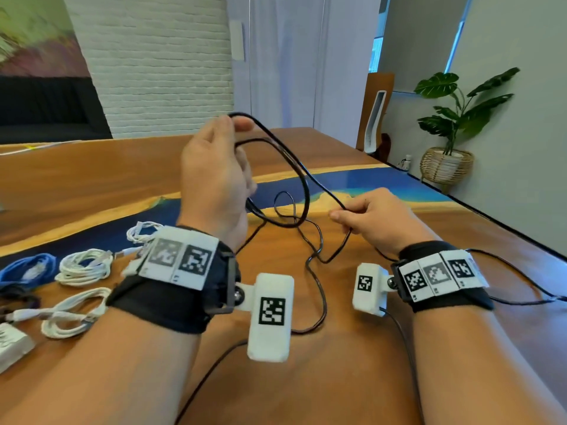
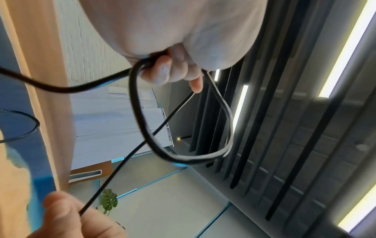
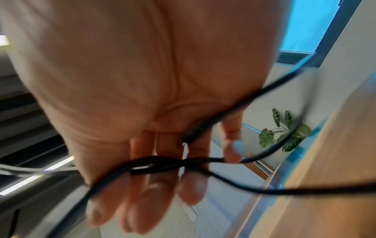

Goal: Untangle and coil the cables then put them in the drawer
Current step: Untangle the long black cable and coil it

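Note:
My left hand (image 1: 227, 148) is raised above the table and grips a coil of black cable (image 1: 302, 191) made of two or three loops. In the left wrist view its curled fingers (image 2: 168, 69) close on the top of the loop (image 2: 142, 125). One strand runs down from the coil to my right hand (image 1: 346, 213), which pinches it low over the table. The right wrist view is blurred: black cable (image 3: 162, 165) crosses the fingers (image 3: 142, 193). The remaining black cable lies in loose curls on the table (image 1: 316, 259). No drawer is in view.
Coiled white cables (image 1: 82, 266) (image 1: 73, 314) (image 1: 142, 231), a blue cable bundle (image 1: 27, 268) and a white block (image 1: 12, 345) lie at the left on the wooden table (image 1: 92, 179). A chair (image 1: 376, 118) and a potted plant (image 1: 454, 118) stand beyond its right edge.

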Motion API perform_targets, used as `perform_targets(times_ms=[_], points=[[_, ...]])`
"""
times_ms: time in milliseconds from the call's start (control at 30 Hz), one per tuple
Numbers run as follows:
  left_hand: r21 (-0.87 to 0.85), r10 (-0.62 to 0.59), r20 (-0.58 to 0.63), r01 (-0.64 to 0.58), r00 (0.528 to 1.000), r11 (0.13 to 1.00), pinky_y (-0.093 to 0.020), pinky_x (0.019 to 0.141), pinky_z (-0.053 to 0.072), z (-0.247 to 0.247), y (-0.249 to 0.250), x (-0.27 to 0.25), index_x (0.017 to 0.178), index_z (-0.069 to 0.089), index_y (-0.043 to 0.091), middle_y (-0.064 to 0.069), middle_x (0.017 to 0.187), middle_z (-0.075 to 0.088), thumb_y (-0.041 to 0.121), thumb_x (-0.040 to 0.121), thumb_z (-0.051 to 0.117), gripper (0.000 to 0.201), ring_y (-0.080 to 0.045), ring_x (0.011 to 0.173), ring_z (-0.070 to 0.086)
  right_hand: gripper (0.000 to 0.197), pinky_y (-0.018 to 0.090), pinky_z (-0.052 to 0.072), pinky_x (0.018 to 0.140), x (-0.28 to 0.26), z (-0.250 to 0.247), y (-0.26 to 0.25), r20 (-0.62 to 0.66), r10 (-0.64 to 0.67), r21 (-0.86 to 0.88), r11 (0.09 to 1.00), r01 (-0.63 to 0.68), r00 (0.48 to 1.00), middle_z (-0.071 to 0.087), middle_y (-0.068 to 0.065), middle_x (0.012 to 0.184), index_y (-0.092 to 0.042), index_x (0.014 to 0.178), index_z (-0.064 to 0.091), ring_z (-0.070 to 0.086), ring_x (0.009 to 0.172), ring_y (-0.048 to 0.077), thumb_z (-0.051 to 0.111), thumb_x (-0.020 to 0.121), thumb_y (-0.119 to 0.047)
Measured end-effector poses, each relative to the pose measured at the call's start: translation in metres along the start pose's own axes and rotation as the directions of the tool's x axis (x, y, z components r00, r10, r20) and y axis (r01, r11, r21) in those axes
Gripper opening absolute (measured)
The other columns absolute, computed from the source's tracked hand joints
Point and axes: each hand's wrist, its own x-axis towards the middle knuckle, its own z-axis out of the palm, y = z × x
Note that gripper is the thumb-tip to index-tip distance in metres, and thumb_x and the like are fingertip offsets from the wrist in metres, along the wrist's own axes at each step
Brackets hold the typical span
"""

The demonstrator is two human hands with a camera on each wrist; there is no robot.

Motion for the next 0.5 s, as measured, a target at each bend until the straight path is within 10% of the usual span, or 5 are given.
perform_targets(times_ms=[167,333,500], points=[[-0.051,0.177,-0.026,-0.179,0.984,0.983,-0.029,0.046,0.027,-0.015,0.020,0.011,0.100,0.062,0.018,0.007,0.057,0.038,0.025,0.111,0.033,0.032,-0.013,0.046,0.027,0.031,0.031,0.052,0.074,0.001,-0.007,0.015,0.014,0.166,-0.090,0.982,-0.164,0.986,0.075,0.000,0.086,-0.023,0.082,0.079,0.070,0.089,0.019,0.063,0.100,-0.043],[0.190,0.000,0.116,-0.022,0.993,0.982,-0.031,0.053,0.036,-0.024,0.007,-0.007,0.102,0.069,0.020,0.007,0.055,0.037,0.027,0.112,0.036,0.035,-0.013,0.050,0.031,0.016,0.027,0.049,0.080,0.001,-0.009,0.001,-0.198,0.086,0.124,0.990,-0.062,0.976,0.071,-0.013,0.094,-0.029,0.100,0.077,0.063,0.090,0.002,0.061,0.101,-0.033],[0.119,0.038,0.144,-0.056,0.989,0.991,-0.029,0.054,0.038,-0.020,0.007,-0.019,0.107,0.067,0.021,0.004,0.061,0.035,0.025,0.112,0.035,0.033,-0.012,0.051,0.032,0.040,0.030,0.045,0.107,-0.002,0.003,-0.015,0.103,-0.130,0.198,0.974,0.108,0.986,0.072,-0.012,0.121,-0.039,0.134,0.062,0.062,0.119,0.002,0.063,0.099,-0.020]])
